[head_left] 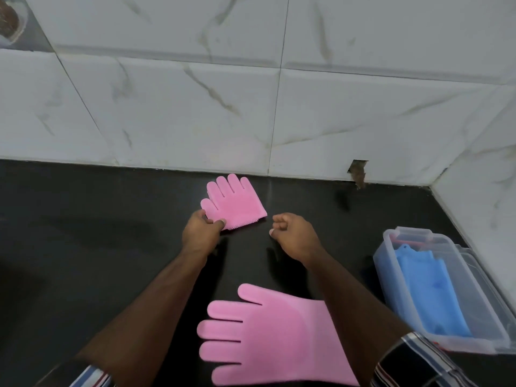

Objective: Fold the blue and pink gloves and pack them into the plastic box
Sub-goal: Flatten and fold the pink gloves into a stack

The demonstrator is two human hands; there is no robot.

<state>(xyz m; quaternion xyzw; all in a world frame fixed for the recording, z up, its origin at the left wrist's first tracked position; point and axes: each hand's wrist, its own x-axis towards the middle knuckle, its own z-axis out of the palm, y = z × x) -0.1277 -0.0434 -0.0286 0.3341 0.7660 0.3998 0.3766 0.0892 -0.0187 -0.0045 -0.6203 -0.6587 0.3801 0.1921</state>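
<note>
A folded pink glove [234,202] lies on the black counter near the back wall, fingers pointing away. My left hand [199,231] pinches its near left corner between thumb and fingers. My right hand [293,234] hovers just right of that glove, fingers curled and holding nothing. A second pink glove [268,335] lies flat and unfolded close to me, partly under my right forearm. The clear plastic box [391,297] stands at the right with blue gloves [431,293] lying inside it.
The black counter [97,247] runs left and meets a white marble-tiled wall [195,107] at the back and right. A chipped hole [357,171] sits at the wall's base. The box's clear lid [483,270] lies beside the box.
</note>
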